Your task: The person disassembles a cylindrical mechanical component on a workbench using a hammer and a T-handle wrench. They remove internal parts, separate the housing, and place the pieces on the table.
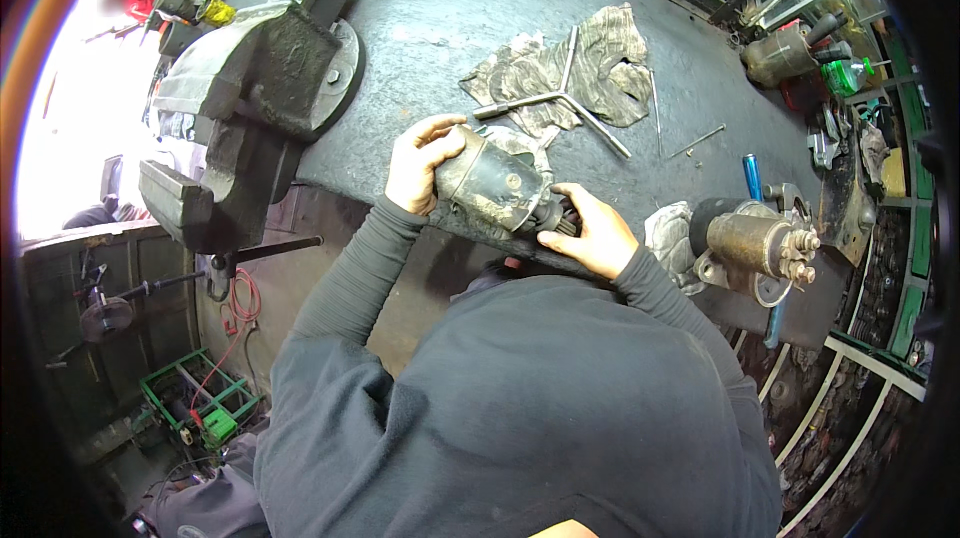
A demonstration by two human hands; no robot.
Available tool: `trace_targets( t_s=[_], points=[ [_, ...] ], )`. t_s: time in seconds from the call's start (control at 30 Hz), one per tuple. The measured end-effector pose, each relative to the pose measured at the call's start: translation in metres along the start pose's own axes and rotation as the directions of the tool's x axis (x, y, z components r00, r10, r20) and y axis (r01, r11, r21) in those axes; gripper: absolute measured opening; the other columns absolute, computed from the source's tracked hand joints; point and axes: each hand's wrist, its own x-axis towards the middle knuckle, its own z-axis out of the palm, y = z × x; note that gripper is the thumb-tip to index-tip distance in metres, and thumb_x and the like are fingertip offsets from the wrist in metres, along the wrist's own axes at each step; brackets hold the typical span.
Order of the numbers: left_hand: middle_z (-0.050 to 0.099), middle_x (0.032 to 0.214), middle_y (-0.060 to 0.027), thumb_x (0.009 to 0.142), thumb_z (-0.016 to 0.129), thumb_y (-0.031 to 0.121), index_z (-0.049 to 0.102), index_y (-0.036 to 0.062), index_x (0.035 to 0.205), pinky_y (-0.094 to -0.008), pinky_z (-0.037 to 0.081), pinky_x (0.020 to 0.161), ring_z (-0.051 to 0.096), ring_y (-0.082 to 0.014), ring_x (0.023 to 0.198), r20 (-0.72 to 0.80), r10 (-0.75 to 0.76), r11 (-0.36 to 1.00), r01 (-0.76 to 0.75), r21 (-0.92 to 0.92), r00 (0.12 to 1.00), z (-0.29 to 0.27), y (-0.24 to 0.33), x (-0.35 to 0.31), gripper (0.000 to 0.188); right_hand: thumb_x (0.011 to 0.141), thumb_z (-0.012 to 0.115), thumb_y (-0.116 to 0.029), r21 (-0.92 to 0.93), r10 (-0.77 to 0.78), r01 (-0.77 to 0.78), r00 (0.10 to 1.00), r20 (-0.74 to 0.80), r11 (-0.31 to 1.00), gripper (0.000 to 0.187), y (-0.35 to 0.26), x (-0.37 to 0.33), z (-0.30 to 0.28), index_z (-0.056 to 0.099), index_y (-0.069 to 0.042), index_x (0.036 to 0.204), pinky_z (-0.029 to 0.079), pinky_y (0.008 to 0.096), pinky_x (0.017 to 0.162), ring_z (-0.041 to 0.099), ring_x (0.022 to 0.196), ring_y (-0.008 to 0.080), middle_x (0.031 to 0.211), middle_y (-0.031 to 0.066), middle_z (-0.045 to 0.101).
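Note:
At the bench's front edge I hold a worn cylindrical starter motor housing, tilted with one end toward my right. My left hand is wrapped round its left end. My right hand closes on the dark shaft end that sticks out of the housing. Just beyond lies a grimy rag with a Y-shaped socket wrench on top. To the right of my right hand stands the other starter part, a solenoid with its housing, beside a crumpled pale cloth.
A big bench vise is fixed at the left. Two long thin bolts lie right of the rag, near a blue-handled tool. Another motor body and a green bottle crowd the far right. A green metal frame sits on the floor.

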Motion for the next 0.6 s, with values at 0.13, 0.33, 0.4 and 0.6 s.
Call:
trace_targets(
  t_s=[0.13,0.33,0.4,0.6],
  points=[
    [0.067,0.096,-0.0067,0.081,0.067,0.003,0.068,-0.0015,0.111,-0.0247,0.048,0.082,0.060,-0.0122,0.087,0.010,-0.060,0.998,0.059,0.029,0.998,0.006,-0.008,0.009,0.030,0.078,0.075,-0.041,-0.023,0.057,-0.056,0.997,0.052,0.998,0.067,0.019,0.015,0.020,0.052,0.001,0.125,0.050,0.0436,0.087,0.065,0.098,0.0394,0.103,0.0236,0.066],
    [0.066,0.094,-0.0059,0.085,0.065,0.005,0.067,-0.0012,0.111,-0.0240,0.048,0.079,0.059,-0.0116,0.085,0.007,-0.144,0.989,0.144,-0.010,0.989,0.012,-0.007,0.016,0.027,0.077,0.070,-0.044,-0.229,0.111,-0.118,0.993,-0.043,0.966,0.058,-0.002,0.016,0.022,0.057,-0.002,0.116,0.051,0.0458,0.082,0.066,0.091,0.0401,0.093,0.0240,0.068],
    [0.064,0.097,-0.0052,0.087,0.063,0.007,0.066,0.0000,0.113,-0.0238,0.047,0.081,0.057,-0.0106,0.088,0.047,-0.169,0.986,0.169,0.000,0.985,0.014,-0.005,0.018,0.027,0.077,0.069,-0.042,-0.269,0.122,-0.135,0.990,-0.064,0.954,0.053,-0.006,0.015,0.017,0.060,-0.004,0.111,0.052,0.0459,0.079,0.067,0.087,0.0392,0.088,0.0230,0.068],
    [0.060,0.111,-0.0041,0.090,0.063,0.015,0.060,0.0031,0.119,-0.0261,0.045,0.090,0.055,-0.0117,0.098,0.191,-0.090,0.962,0.035,0.272,0.977,0.015,-0.002,0.015,0.032,0.074,0.069,-0.039,-0.236,0.148,-0.165,0.985,-0.091,0.958,0.043,-0.016,0.010,0.000,0.065,-0.004,0.100,0.052,0.0459,0.073,0.067,0.079,0.0389,0.080,0.0209,0.068]
  ],
)
